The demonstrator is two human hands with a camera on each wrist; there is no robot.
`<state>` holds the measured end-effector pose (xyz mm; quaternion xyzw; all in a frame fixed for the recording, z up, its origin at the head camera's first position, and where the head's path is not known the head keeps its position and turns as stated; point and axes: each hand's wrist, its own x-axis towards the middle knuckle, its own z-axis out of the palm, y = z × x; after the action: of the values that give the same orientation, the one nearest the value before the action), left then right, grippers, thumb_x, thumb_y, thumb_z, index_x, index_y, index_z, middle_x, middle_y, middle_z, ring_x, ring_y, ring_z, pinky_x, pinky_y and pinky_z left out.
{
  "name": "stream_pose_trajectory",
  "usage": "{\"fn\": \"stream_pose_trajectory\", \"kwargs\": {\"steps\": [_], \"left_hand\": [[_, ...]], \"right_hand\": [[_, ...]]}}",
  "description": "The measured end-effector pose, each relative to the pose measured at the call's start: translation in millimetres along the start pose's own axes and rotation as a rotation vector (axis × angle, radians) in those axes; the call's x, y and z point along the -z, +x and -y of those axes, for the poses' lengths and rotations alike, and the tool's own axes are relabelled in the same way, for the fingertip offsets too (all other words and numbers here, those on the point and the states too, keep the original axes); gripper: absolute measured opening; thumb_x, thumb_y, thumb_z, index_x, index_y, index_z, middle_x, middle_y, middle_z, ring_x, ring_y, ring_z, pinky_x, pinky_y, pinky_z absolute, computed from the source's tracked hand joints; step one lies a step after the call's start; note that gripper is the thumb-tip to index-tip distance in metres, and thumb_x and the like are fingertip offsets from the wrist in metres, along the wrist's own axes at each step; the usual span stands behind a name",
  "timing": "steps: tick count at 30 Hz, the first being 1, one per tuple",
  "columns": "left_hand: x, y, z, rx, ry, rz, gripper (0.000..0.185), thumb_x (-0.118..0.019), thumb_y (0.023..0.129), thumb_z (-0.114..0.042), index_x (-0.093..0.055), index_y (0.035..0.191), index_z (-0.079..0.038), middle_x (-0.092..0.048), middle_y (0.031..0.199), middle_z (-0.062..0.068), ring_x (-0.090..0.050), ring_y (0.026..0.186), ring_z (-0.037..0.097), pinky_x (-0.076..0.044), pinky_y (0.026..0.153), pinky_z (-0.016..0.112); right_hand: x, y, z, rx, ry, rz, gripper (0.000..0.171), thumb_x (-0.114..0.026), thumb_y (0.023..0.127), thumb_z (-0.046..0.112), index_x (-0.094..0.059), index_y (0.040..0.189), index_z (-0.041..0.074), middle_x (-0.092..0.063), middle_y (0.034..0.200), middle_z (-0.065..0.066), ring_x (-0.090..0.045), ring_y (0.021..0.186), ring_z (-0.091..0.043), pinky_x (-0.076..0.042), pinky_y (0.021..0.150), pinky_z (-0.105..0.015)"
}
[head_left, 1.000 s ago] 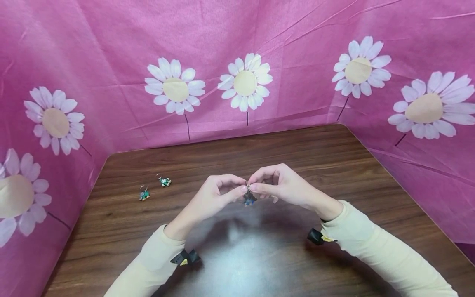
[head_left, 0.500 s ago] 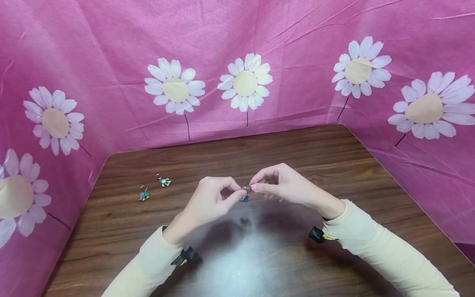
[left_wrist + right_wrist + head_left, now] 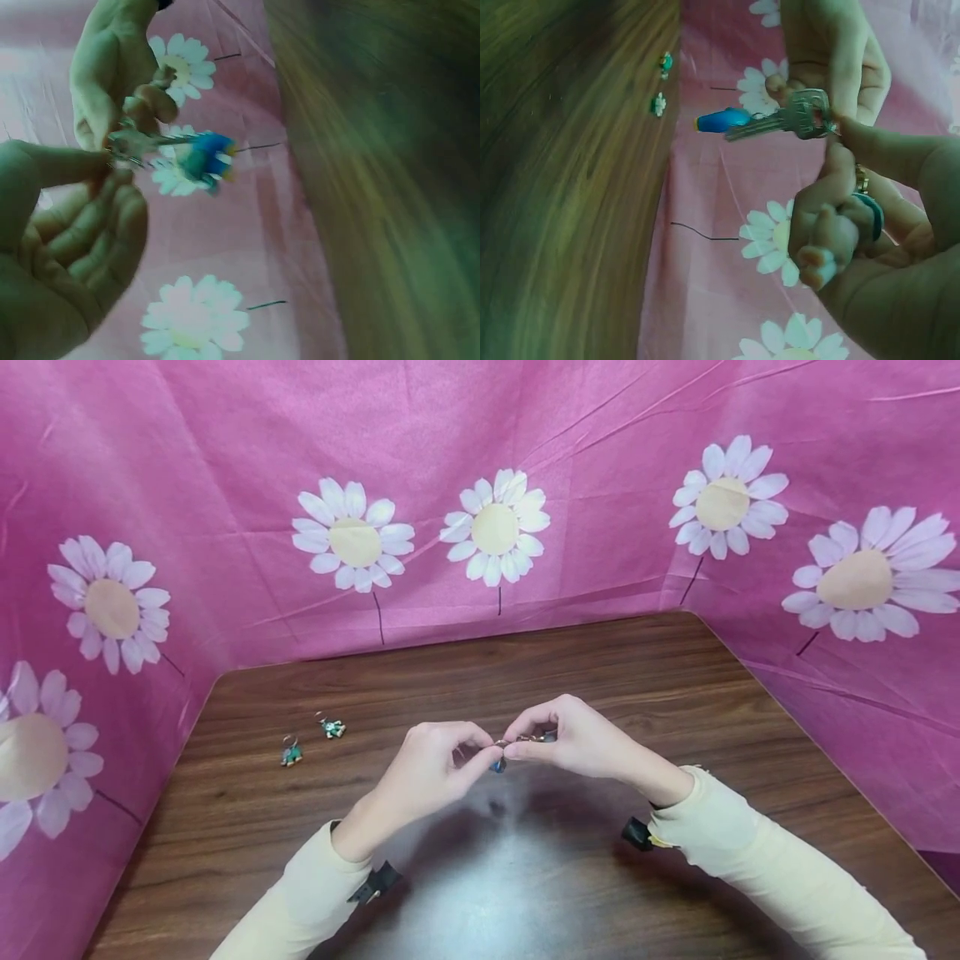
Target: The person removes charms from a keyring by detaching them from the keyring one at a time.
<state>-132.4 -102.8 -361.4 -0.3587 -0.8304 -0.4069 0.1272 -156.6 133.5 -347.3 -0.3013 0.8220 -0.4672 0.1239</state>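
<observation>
Both hands meet over the middle of the table at a small metal ring. With thumb and forefinger my left hand (image 3: 427, 768) pinches the ring from the left. From the right, my right hand (image 3: 581, 739) pinches at the same spot. A silver key (image 3: 776, 121) and a blue toy figure charm (image 3: 724, 120) hang from the ring, and the left wrist view shows the blue charm (image 3: 214, 154) with yellow tips. A short chain (image 3: 531, 738) runs back into the right hand's fingers, which partly hide what is on it.
Two keychains with green figures, a nearer one (image 3: 291, 751) and a farther one (image 3: 332, 727), lie on the left of the brown wooden table (image 3: 247, 827). A pink cloth (image 3: 585, 577) with daisies surrounds the table's back and sides.
The charm hung below both hands at first; the left hand then shifted slightly left and turned it. Now the fingertips meet again, and a chain shows along the right fingers.
</observation>
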Motion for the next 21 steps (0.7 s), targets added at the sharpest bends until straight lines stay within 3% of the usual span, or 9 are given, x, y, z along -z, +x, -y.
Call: {"fn": "stream_pose_trajectory", "kwargs": {"steps": [5, 10, 15, 19, 21], "left_hand": [[-3.2, -5.9, 10.6, 0.047, -0.272, 0.011, 0.004, -0.075, 0.094, -0.014, -0.075, 0.097, -0.012, -0.073, 0.083, -0.008, -0.069, 0.07, 0.01, -0.058, 0.061, 0.026], [-10.7, -9.2, 16.3, 0.083, -0.349, -0.047, 0.007, -0.071, 0.097, -0.014, -0.076, 0.101, -0.011, -0.076, 0.087, -0.002, -0.07, 0.07, 0.014, -0.058, 0.059, 0.03], [-8.8, -8.1, 16.0, 0.075, -0.296, -0.071, 0.007, -0.07, 0.098, -0.014, -0.076, 0.098, -0.011, -0.075, 0.09, -0.003, -0.072, 0.074, 0.015, -0.059, 0.064, 0.026], [-0.5, -5.6, 13.9, 0.04, -0.179, -0.012, 0.006, -0.07, 0.097, -0.015, -0.076, 0.096, -0.013, -0.072, 0.084, -0.008, -0.067, 0.068, 0.008, -0.055, 0.056, 0.02], [4.0, -4.2, 12.5, 0.023, -0.12, 0.027, 0.006, -0.071, 0.097, -0.016, -0.076, 0.095, -0.014, -0.071, 0.082, -0.01, -0.061, 0.063, 0.004, -0.05, 0.051, 0.019]], "right_hand": [[-1, -2, -1, -0.124, 0.165, -0.039, 0.015, -0.079, 0.09, 0.029, -0.079, 0.101, 0.018, -0.073, 0.082, -0.004, -0.052, 0.058, -0.013, -0.039, 0.041, -0.025], [-5, -2, -3, -0.164, 0.288, -0.063, 0.018, -0.079, 0.09, 0.025, -0.078, 0.103, 0.012, -0.066, 0.073, -0.013, -0.052, 0.058, -0.011, -0.041, 0.042, -0.024], [-7, -1, -3, -0.177, 0.321, -0.048, 0.02, -0.078, 0.092, 0.025, -0.077, 0.107, 0.012, -0.066, 0.074, -0.014, -0.051, 0.056, -0.011, -0.04, 0.042, -0.024], [-4, -2, -1, -0.165, 0.309, -0.006, 0.025, -0.075, 0.095, 0.025, -0.074, 0.114, 0.01, -0.064, 0.078, -0.02, -0.051, 0.057, -0.013, -0.039, 0.042, -0.024], [-1, -2, 0, -0.122, 0.253, 0.019, 0.026, -0.073, 0.096, 0.023, -0.073, 0.118, 0.009, -0.066, 0.08, -0.016, -0.052, 0.057, -0.013, -0.039, 0.042, -0.024]]}}
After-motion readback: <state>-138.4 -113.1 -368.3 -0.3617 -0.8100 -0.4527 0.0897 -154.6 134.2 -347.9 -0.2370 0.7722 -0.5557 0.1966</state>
